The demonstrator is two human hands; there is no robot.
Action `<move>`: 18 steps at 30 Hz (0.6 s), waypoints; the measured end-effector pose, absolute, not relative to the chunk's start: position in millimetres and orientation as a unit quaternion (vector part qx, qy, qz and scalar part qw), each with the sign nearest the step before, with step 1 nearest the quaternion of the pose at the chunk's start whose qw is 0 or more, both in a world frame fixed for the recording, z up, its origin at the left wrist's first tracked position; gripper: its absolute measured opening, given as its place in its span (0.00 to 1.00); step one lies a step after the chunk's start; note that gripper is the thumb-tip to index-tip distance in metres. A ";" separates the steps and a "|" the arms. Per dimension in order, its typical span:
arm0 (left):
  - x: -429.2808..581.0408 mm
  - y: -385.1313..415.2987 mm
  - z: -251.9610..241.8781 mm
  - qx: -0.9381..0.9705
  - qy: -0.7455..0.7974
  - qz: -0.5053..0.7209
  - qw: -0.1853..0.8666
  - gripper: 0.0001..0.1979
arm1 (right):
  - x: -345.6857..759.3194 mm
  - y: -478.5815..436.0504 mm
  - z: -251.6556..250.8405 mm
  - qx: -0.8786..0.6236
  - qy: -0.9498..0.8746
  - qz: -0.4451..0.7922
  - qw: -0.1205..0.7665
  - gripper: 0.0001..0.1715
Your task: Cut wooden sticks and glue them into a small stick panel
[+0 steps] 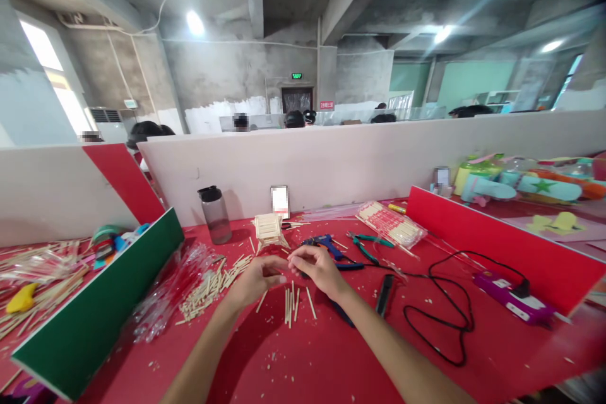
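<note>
My left hand (258,278) and my right hand (317,268) meet fingertip to fingertip above the red table (331,353). Both are pinched closed on a thin wooden stick (285,263) held between them. Just below them lie several loose sticks (292,303) in a row. Behind my hands stands a small house built of sticks (269,230). A heap of short sticks (208,290) lies to the left of my left hand.
A blue glue gun (326,243), green-handled pliers (372,243), a packet of sticks (391,224), a dark bottle (215,214), a black cable (445,303), a purple power strip (511,297), clear wrappers (170,290). Green (95,309) and red (497,246) dividers flank the table. Other people sit behind the white partition.
</note>
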State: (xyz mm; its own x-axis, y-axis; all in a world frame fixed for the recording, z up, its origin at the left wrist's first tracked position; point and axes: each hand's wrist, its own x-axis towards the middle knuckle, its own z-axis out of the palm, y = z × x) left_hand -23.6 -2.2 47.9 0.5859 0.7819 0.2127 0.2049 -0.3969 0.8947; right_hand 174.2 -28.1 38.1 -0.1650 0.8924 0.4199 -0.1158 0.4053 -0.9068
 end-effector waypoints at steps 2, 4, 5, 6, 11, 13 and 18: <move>-18.4 -4.8 43.8 0.769 0.315 0.319 0.455 0.12 | 177.2 -25.7 38.5 -0.307 -0.590 0.467 0.583 0.14; -16.7 -4.8 40.9 0.766 0.330 0.324 0.446 0.10 | 180.8 -23.3 38.8 -0.307 -0.563 0.480 0.598 0.15; -17.4 -3.7 40.0 0.764 0.340 0.332 0.437 0.10 | 182.8 -22.2 39.2 -0.308 -0.551 0.484 0.606 0.15; -18.9 -2.0 39.5 0.761 0.349 0.341 0.427 0.10 | 185.0 -21.2 39.9 -0.310 -0.540 0.486 0.613 0.16; -33.1 9.6 42.2 0.724 0.391 0.422 0.380 0.13 | 198.8 -18.7 45.9 -0.346 -0.520 0.462 0.629 0.18; -37.9 11.2 45.7 0.702 0.403 0.463 0.362 0.16 | 205.1 -17.2 47.2 -0.368 -0.530 0.441 0.624 0.18; -44.5 10.0 54.2 0.640 0.418 0.549 0.339 0.17 | 222.5 -11.5 49.9 -0.376 -0.497 0.379 0.684 0.20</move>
State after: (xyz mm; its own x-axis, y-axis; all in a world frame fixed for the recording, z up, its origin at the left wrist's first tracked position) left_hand -44.5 10.0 54.2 0.0489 0.9072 0.4179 0.1623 -0.4201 0.8929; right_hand 222.5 -11.5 49.9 0.2183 0.8926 0.3946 -0.1450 0.4295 -0.8913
